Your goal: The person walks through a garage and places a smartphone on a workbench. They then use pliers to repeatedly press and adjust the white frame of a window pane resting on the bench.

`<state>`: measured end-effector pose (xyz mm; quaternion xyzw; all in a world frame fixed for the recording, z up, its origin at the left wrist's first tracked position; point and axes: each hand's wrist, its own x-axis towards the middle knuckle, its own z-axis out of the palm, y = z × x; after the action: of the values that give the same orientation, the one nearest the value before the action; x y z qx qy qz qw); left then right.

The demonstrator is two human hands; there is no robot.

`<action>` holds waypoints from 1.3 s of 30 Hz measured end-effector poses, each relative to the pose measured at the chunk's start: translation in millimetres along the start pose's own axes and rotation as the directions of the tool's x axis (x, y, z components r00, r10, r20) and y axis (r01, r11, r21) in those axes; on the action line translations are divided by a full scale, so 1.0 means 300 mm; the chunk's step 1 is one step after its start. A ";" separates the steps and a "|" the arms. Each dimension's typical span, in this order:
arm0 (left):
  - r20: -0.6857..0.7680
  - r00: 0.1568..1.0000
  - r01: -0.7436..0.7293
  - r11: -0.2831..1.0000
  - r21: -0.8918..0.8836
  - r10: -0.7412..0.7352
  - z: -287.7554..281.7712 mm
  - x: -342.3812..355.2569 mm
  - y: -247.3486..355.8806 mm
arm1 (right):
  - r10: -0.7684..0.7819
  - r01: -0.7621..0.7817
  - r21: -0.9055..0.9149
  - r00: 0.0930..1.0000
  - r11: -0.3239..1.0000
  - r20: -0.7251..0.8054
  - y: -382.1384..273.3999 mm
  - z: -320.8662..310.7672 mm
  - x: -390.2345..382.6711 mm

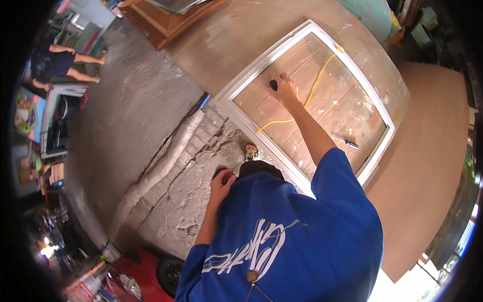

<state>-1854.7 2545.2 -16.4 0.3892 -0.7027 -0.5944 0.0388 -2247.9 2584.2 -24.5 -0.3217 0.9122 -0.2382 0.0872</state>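
Observation:
My right hand (286, 90) reaches over a white rectangular frame (366, 85), its fingers closed round a small black object (273, 84) whose kind I cannot make out. The frame lies flat on a brown wooden tabletop (211, 53). A yellow cord (318, 80) runs across the frame's opening, from its far right corner to its near left side. Inside the near right part of the opening lies a screwdriver (347, 143) with a dark handle. My left hand (221, 184) hangs low by my thigh with curled fingers; a dark shape shows beside them, and what they hold, if anything, is hidden.
A brown wooden panel (161, 25) rests at the far left of the tabletop. Another large brown board (427, 151) stands on the right. Cracked concrete with a pale raised strip (171, 151) lies to my left. A red car (136, 277) is at lower left; a person (55, 63) is farther off.

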 end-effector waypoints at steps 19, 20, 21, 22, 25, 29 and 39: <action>0.466 0.562 -0.818 0.542 0.190 0.683 -0.101 1.107 0.549 | 0.741 -0.755 0.231 0.449 0.613 -0.500 0.278 -0.220 -0.904; 0.486 0.591 -0.796 0.563 0.223 0.643 -0.065 1.104 0.553 | 0.660 -0.771 0.049 0.508 0.635 -0.553 0.372 -0.231 -0.923; 0.496 0.625 -0.771 0.577 0.271 0.603 -0.045 1.108 0.555 | 0.603 -0.737 -0.014 0.564 0.676 -0.565 0.397 -0.257 -0.884; 0.507 0.570 -0.817 0.511 0.267 0.647 -0.027 1.113 0.556 | 0.539 -0.693 -0.073 0.618 0.718 -0.572 0.413 -0.302 -0.835; 0.547 0.469 -0.882 0.389 0.264 0.693 0.025 1.083 0.546 | 0.433 -0.618 -0.295 0.750 0.729 -0.500 0.493 -0.309 -0.752; 0.575 0.352 -0.935 0.247 0.255 0.739 0.066 1.053 0.478 | 0.464 -0.513 -0.411 0.858 0.754 -0.220 0.655 -0.314 -0.759; 0.537 0.248 -0.959 0.124 0.256 0.807 0.028 1.144 0.392 | 0.491 -0.354 0.347 0.708 0.868 -0.507 0.118 -0.303 -0.709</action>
<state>-2156.2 2347.3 -57.0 -0.2026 -0.9243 -0.2690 0.1797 -2130.1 2776.3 38.6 -0.0026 0.9106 -0.3994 -0.1067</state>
